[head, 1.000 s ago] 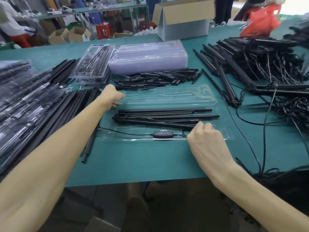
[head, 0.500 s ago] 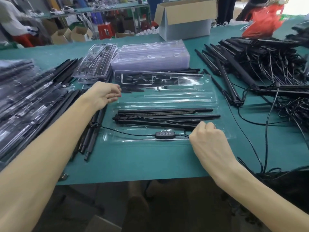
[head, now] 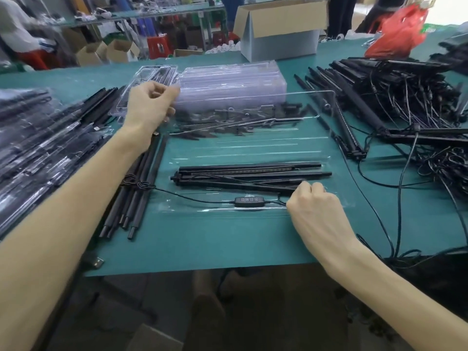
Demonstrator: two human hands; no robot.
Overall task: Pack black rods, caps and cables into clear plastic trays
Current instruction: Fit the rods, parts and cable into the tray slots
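Clear tray: A clear tray (head: 253, 148) lies open on the green table (head: 228, 239), directly in front of the person.
Black rods: A bundle of black rods (head: 248, 173) lies lengthwise in the tray's near half.
Cable: A thin cable (head: 192, 197) runs along the tray's front channel, with its button controller (head: 249, 200) near the middle. Its coiled end lies across the loose rods (head: 131, 203) just left of the tray.
Left hand: The left hand (head: 149, 107) grasps the left edge of the tray's lid (head: 278, 105), fingers curled round the plastic and the flap tilted up off the table.
Right hand: The right hand (head: 312, 206) rests knuckles-up at the right end of the packed rods, fingers curled under. The tips are hidden, so it cannot be told whether they grip a rod or the cable.
Short black pieces: A heap of short black pieces (head: 197, 135) lies behind the tray, partly seen through the lid.
Surroundings: Stacked empty trays (head: 228, 84) sit behind the heap and packed trays (head: 38, 138) are piled at left. A tangle of rods and cables (head: 405, 102) lies at right, and a cardboard box (head: 278, 29) stands at the far edge.
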